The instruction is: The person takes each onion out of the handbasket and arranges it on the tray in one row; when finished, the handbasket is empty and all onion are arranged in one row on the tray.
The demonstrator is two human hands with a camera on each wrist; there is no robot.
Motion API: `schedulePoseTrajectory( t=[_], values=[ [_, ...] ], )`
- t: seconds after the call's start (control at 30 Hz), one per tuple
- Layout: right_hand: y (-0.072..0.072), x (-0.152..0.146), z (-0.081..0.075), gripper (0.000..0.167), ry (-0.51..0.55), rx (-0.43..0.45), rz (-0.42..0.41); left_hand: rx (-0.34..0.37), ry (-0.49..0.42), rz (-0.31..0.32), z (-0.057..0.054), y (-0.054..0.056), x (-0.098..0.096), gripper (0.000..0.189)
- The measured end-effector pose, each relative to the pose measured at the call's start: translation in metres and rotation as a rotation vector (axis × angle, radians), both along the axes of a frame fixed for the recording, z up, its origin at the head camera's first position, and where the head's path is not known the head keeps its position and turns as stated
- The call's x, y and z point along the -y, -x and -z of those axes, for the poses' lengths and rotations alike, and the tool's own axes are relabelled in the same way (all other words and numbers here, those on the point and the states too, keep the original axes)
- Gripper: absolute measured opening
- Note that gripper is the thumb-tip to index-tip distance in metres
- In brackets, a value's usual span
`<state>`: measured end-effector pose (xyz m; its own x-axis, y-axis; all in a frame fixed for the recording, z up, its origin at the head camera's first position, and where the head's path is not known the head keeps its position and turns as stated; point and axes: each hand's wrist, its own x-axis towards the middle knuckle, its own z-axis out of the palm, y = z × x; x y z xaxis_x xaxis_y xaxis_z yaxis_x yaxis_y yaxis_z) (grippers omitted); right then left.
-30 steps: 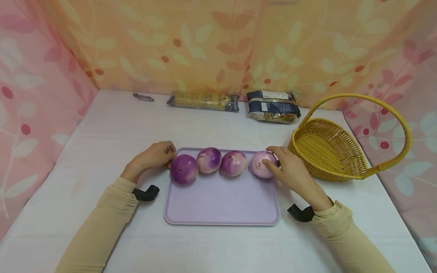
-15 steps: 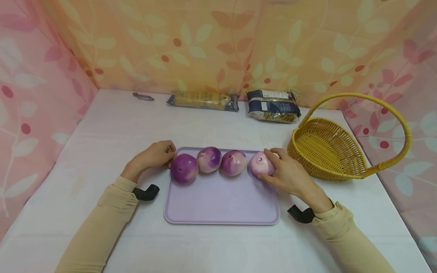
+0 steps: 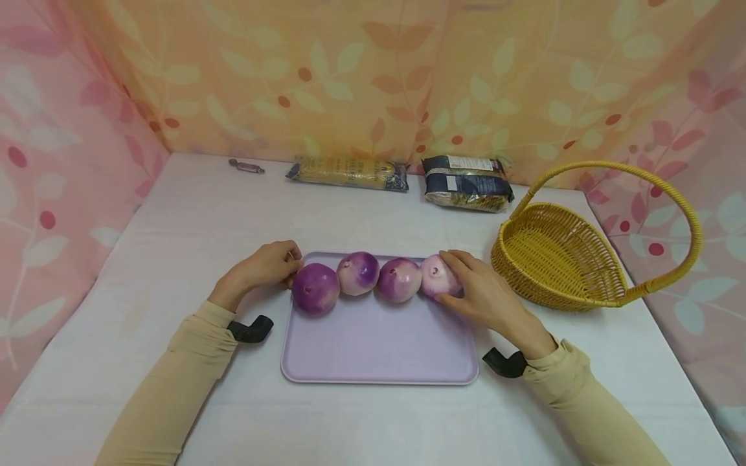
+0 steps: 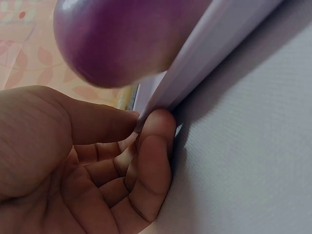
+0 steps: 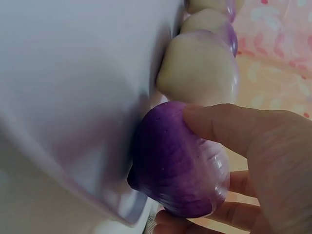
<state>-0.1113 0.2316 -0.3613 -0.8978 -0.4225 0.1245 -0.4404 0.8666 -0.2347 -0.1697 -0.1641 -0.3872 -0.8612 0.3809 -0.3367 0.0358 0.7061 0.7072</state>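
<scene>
Palest onion (image 3: pixel 434 278) near tray's (image 3: pixel 379 346) far-right corner: my right hand's (image 3: pixel 486 294) fingers clamp it; left hand (image 3: pixel 263 266) pinches tray; navy packet (image 3: pixel 466 184) illegible.

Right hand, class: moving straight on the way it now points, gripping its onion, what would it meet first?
Probably the neighbouring onion, bumped by the held onion ahead of the right hand; whether the two onions already touch is unclear.

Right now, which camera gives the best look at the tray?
The head view: nearly the whole tray shows, only its far half partly covered. The left wrist view catches an edge pinched by the left hand; the right wrist view, part of its surface and one corner.
</scene>
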Motion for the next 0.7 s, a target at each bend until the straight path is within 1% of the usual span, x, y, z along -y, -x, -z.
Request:
schedulePoseTrajectory(
  t=[0.17, 0.37, 0.5, 0.53, 0.6, 0.7],
  values=[
    [-0.001, 0.002, -0.001, 0.076, -0.008, 0.003, 0.000, -0.017, 0.010, 0.000, 0.000, 0.001, 0.000, 0.024],
    [-0.003, 0.003, -0.002, 0.073, -0.039, 0.003, 0.012, -0.014, 0.012, 0.001, -0.001, 0.000, -0.001, 0.025],
    [-0.004, 0.003, -0.003, 0.072, -0.062, -0.008, 0.012, -0.021, 0.022, 0.006, -0.004, -0.001, 0.000, 0.028],
    [-0.004, 0.003, -0.004, 0.071, -0.066, -0.010, 0.009, -0.030, 0.026, 0.004, -0.005, -0.002, 0.000, 0.028],
    [-0.004, 0.002, -0.004, 0.072, -0.072, -0.013, 0.001, -0.071, 0.041, 0.000, -0.008, -0.002, 0.001, 0.027],
    [-0.004, 0.002, -0.004, 0.072, -0.075, -0.019, -0.015, -0.179, 0.048, -0.015, -0.013, -0.004, 0.002, 0.025]
  ],
)
